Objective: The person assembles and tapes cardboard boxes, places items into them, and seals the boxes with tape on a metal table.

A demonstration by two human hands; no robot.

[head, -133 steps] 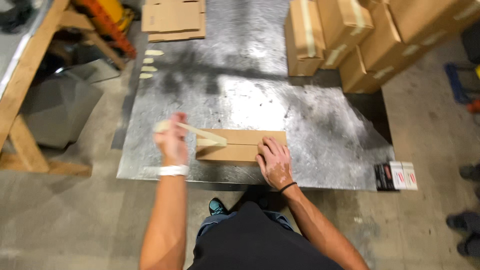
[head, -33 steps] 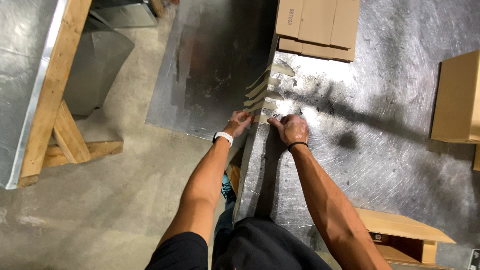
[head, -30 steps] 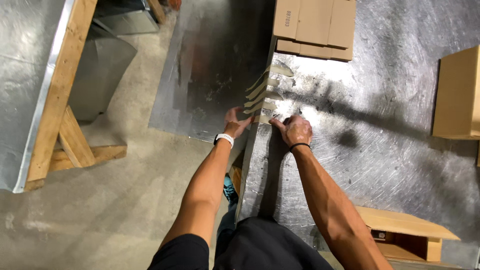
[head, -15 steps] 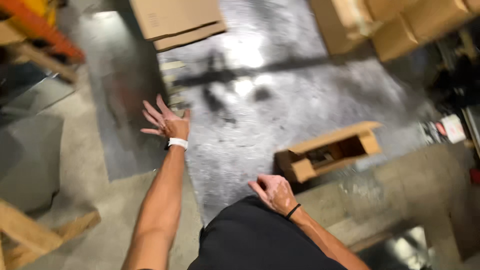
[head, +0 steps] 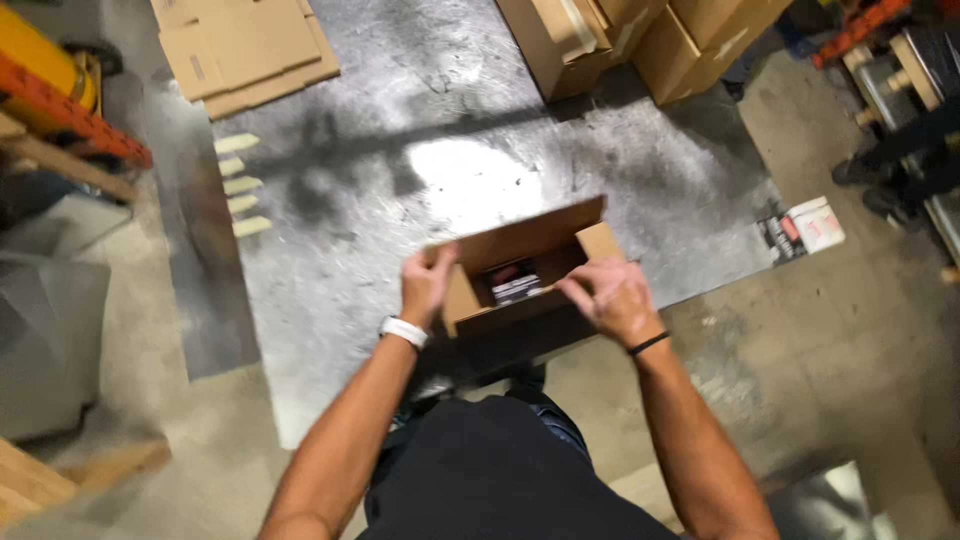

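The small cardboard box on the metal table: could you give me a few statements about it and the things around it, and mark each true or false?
1. Both hands, left hand and right hand, touch the small cardboard box. True.
2. The box is closed and taped. False: its flaps are open and dark items show inside.
3. Strips of tape lie in a row near the left edge of the metal table. True.
4. The flattened cardboard lies inside the box. False: it lies at the table's far left corner.
5. Larger boxes are stacked at the far side. True.

Warehouse: stacked cartons (head: 640,40), concrete floor (head: 800,360)
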